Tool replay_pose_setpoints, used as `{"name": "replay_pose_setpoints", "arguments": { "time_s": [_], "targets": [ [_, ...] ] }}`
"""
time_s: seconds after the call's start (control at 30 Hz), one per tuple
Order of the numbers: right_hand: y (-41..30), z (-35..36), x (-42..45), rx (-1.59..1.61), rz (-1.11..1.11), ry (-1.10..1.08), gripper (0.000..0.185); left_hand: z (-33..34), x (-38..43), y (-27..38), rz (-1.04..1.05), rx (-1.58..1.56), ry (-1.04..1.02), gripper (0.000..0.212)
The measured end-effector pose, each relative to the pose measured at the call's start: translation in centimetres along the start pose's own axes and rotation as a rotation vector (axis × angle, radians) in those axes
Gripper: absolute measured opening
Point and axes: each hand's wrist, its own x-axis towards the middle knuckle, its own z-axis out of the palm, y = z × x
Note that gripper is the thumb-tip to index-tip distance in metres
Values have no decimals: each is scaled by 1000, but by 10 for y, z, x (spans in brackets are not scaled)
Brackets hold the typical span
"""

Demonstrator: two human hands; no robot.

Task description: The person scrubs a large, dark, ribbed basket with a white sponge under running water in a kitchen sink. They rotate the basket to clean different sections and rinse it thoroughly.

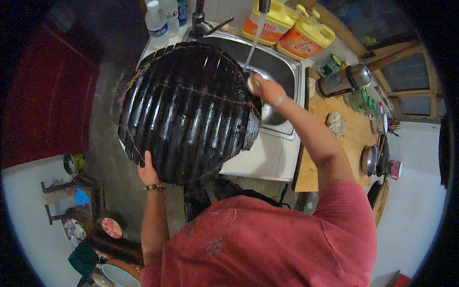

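Note:
A large, round, dark slatted panel (186,118), wet and glossy, tilts over the sink (283,71) and the pale counter. Thin cord runs across its slats and along its edge. My left hand (148,174) grips its lower-left rim, the thumb lying on top. At the panel's right edge, my right hand (269,92) holds a small pale scrubber (253,84), partly hidden by blurred fingers; its exact kind is unclear. Water (254,45) pours from the tap spout (264,6) just above that hand.
Behind the sink stand the tap base (200,27), plastic bottles (157,25) and yellow oil jugs (304,34). To the right, a wooden board (315,143) bears a crumpled cloth (336,124), a metal thermos (344,81) and a metal bowl (369,160). A low rack is at lower left.

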Motion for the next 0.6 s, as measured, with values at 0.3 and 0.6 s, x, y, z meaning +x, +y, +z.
{"name": "replay_pose_setpoints", "arguments": {
  "time_s": [0.3, 0.6],
  "targets": [
    [-57, -8, -20, -144, -70, -28, 44, -3, 2, -6, 16, -2, -10, 53],
    [-46, -5, -4, -115, -49, 7, 48, 4, -2, -15, 60, -133, -25, 48]
  ]
}}
